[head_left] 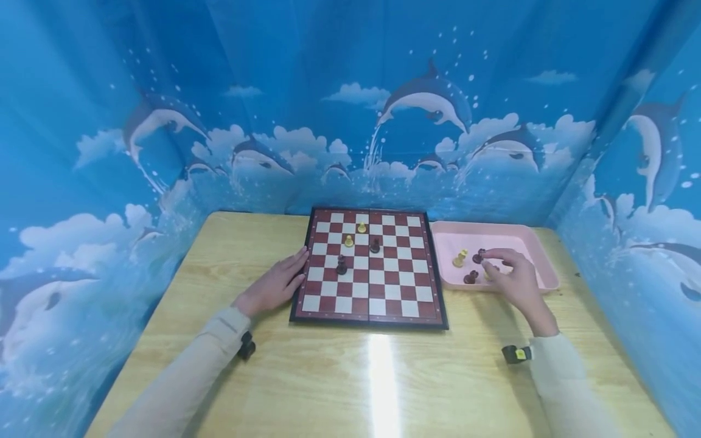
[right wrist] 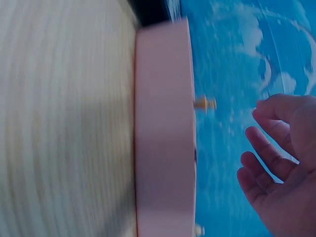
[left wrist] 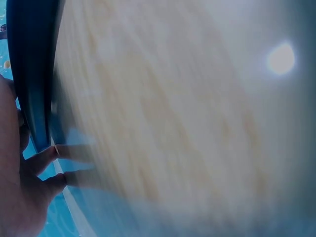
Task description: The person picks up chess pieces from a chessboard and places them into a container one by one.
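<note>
A red-and-white chessboard [head_left: 358,292] lies on the table, and my left hand [head_left: 274,283] rests along its left edge with fingers extended. On the squares stand two yellow chess pieces, a farther one [head_left: 362,228] and a nearer one [head_left: 348,241], plus a small dark piece [head_left: 375,246] and a taller dark piece [head_left: 341,266]. My right hand [head_left: 515,277] hovers over the pink tray [head_left: 526,237], fingers loosely bent. Its fingertips overlap a dark chess piece [head_left: 479,256] in the head view; the right wrist view shows nothing between them.
Inside the tray lie more chess pieces, including a yellow one [head_left: 459,260] and a dark one [head_left: 470,278]. The tray stands against the board's right side. A blue dolphin-printed curtain [head_left: 350,91] surrounds the wooden table [head_left: 306,377] at the back and sides.
</note>
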Available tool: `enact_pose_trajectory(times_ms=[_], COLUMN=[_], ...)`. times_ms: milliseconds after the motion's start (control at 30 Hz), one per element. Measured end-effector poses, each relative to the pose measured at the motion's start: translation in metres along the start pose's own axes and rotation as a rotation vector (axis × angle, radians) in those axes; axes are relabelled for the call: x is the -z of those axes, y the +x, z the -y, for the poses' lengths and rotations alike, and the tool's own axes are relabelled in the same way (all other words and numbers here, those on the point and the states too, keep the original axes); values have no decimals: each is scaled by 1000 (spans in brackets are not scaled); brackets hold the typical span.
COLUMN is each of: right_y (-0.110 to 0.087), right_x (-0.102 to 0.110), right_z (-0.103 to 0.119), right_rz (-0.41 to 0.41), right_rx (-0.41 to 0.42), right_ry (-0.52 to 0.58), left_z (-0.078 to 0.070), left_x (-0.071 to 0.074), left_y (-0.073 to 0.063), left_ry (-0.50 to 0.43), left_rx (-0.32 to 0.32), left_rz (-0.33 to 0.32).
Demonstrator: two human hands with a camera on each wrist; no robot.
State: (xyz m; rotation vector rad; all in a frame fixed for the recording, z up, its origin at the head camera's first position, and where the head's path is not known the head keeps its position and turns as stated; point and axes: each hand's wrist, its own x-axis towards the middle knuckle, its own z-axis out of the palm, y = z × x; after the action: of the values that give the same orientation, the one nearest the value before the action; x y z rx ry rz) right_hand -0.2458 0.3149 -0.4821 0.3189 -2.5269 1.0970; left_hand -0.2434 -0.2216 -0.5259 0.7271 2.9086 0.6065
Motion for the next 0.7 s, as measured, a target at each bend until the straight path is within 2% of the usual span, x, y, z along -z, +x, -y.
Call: enact_pose_trajectory(times_ms=[133,367,567,700], right_y=[0,7,20,26], right_x=[-20,-44,-60,-74], right_z=[13,29,46,55], right_rz=[73,183,326,360], right_rx=[3,81,46,54], right_ry=[24,54,86,103], left_z=[-1,-2,0,-1], left_x=[2,2,0,0], left_y=[0,1,0,-1], left_ry=[0,-3,6,0], left_rx=[1,-16,-20,-22], left_rz=[4,-4,1,-4])
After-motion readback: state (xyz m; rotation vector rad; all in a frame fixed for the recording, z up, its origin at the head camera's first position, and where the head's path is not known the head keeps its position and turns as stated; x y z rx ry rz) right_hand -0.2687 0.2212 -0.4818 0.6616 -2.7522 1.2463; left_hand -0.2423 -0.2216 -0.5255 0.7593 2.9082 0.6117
